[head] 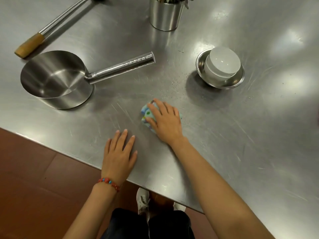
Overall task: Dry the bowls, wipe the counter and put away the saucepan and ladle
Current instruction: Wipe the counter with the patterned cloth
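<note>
At the far left, the ladle (51,26) lies slantwise on the steel tabletop (241,135), its wooden handle end pointing toward the near-left edge and its bowl out of view at the top. Just below it the saucepan (57,80) stands upright, shiny and seemingly empty, with its tube handle reaching to the right. Near the front edge the left hand (120,152) rests flat on the bare metal, its grip released, fingers straight and holding nothing; a beaded bracelet (108,182) circles the wrist. Just to its right, the right hand (165,121) presses down on a bunched, pale blue patterned cloth (146,114), with the fingers curled over the cloth, so the grip is clasped on it. The step in hand looks to be wiping the tabletop. A scatter of water droplets (174,81) shows beyond the cloth, between the saucepan handle and the bowls, so the next move likely calls for pushing the cloth forward and to the right across that wet patch. At the top stands a metal utensil holder (164,14). Farthest right, white bowls (222,62) sit upside down, nested in a shallow steel bowl (236,81), well apart from both hands; the saucepan and ladle are not yet put away.
</note>
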Demonstrator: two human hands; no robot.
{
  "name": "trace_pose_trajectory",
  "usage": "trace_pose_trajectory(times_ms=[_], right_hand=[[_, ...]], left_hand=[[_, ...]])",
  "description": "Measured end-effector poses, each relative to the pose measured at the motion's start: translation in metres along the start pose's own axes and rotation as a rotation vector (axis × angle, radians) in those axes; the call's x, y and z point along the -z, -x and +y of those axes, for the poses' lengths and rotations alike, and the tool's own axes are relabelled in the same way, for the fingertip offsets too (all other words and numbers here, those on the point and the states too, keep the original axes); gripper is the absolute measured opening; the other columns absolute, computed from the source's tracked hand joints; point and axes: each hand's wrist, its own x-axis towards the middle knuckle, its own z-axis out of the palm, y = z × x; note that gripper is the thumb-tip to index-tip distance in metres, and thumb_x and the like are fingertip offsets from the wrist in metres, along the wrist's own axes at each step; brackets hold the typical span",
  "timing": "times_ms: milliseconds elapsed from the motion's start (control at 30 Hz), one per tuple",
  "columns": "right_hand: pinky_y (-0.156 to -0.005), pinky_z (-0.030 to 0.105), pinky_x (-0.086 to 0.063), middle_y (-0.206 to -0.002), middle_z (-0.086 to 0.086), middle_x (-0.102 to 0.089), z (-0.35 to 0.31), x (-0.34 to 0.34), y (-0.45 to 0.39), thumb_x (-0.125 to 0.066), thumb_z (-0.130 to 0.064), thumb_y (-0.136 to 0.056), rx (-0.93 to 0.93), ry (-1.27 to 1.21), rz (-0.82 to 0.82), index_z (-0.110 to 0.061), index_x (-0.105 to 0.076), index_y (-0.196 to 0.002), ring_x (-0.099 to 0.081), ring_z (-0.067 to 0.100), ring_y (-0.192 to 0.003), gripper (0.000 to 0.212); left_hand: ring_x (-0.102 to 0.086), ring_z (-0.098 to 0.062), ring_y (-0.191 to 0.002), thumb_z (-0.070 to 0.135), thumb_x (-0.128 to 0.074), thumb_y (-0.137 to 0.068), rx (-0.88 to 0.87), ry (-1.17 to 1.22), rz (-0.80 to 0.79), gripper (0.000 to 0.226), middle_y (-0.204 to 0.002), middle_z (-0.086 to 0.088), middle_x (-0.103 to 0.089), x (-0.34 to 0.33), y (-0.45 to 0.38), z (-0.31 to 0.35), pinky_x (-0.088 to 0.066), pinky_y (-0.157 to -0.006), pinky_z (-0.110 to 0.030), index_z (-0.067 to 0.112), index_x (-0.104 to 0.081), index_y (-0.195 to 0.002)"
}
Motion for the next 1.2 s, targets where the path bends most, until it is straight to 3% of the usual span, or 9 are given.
trace_pose_trajectory(times_ms=[100, 433, 1033, 1200], right_hand=[[-0.1, 0.039, -0.027, -0.146, 0.003, -0.037, 0.015, -0.002, -0.045, -0.035, -0.049, -0.093, -0.069, 0.025, -0.027, -0.025, -0.04, -0.135, -0.039, 0.026, -0.125, 0.049], [-0.103, 0.041, -0.024, -0.15, 0.002, -0.029, 0.055, 0.002, -0.115, -0.031, -0.049, -0.095, -0.166, 0.006, -0.006, -0.025, -0.033, -0.139, -0.033, 0.027, -0.129, 0.05], [-0.106, 0.043, -0.024, -0.149, 0.004, -0.032, 0.14, 0.028, -0.005, -0.036, -0.045, -0.095, -0.322, 0.006, 0.047, -0.026, -0.034, -0.14, -0.034, 0.029, -0.129, 0.049], [-0.106, 0.043, -0.022, -0.151, 0.005, -0.029, 0.119, 0.028, 0.032, -0.036, -0.044, -0.094, -0.572, 0.005, 0.071, -0.024, -0.037, -0.138, -0.032, 0.032, -0.129, 0.048]], left_hand=[[-0.053, -0.047, -0.114, 0.031, -0.037, -0.081, -0.028, 0.001, 0.017, 0.05, -0.124, -0.025, -0.058, 0.0, -0.01, 0.004, -0.044, -0.088, -0.06, 0.001, -0.064, -0.112], [-0.054, -0.045, -0.113, 0.032, -0.036, -0.081, -0.031, -0.029, -0.012, 0.052, -0.124, -0.023, -0.059, -0.002, -0.017, 0.009, -0.043, -0.089, -0.061, 0.003, -0.064, -0.114], [-0.052, -0.048, -0.114, 0.034, -0.032, -0.08, -0.018, -0.012, -0.046, 0.057, -0.125, -0.026, -0.056, 0.001, -0.016, 0.013, -0.042, -0.089, -0.063, -0.001, -0.061, -0.116], [-0.049, -0.047, -0.118, 0.035, -0.03, -0.081, -0.017, -0.028, -0.046, 0.059, -0.129, -0.026, -0.054, -0.001, -0.016, 0.014, -0.039, -0.093, -0.062, 0.0, -0.059, -0.119]])
